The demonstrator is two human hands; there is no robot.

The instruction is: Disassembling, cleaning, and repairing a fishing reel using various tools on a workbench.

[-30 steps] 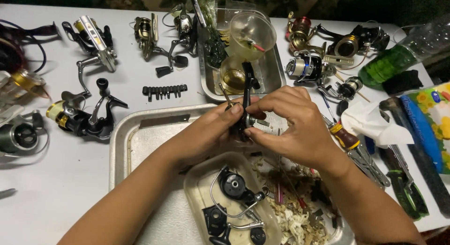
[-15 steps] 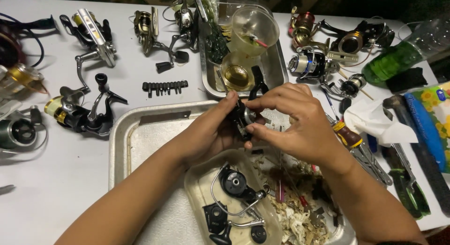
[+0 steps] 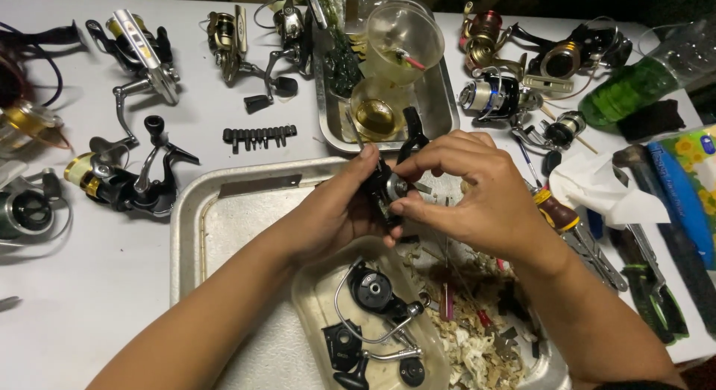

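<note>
Your left hand now cradles the black reel body over the metal tray, fingers closed around it. Your right hand has shifted to pinch its silver centre, perhaps a bearing; it's too small to tell.

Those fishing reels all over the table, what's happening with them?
A person is holding a small black reel body over a metal tray. The left hand grips it from below and the right hand pinches a part on its side. Loose black reel parts lie in a clear tub below. Other reels sit around.
</note>
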